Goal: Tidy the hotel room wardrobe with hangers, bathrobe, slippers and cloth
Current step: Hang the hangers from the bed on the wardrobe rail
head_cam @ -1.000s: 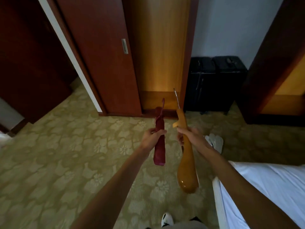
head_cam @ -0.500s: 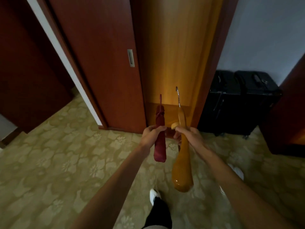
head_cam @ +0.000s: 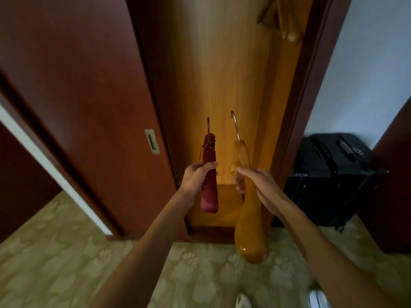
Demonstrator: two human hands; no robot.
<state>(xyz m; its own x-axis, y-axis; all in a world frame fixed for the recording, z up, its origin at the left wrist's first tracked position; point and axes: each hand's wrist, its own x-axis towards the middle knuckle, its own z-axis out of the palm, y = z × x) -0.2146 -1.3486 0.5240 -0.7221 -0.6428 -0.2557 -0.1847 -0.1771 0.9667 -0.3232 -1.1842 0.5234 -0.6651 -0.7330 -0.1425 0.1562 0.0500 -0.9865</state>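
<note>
1. Left hand (head_cam: 195,177) gripping padded red hanger (head_cam: 209,174); right hand (head_cam: 255,181) gripping wooden hanger (head_cam: 249,218), both before open wardrobe (head_cam: 222,74).
2. Hangers already up inside (head_cam: 282,16).
3. Hanging both, probably, left; bathrobe, slippers, cloth unseen.

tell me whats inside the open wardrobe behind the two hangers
Inside the wardrobe, wooden hangers hang at the top right, above a bare wooden floor panel. Its left part is covered by the sliding door; the rail is out of frame.
</note>
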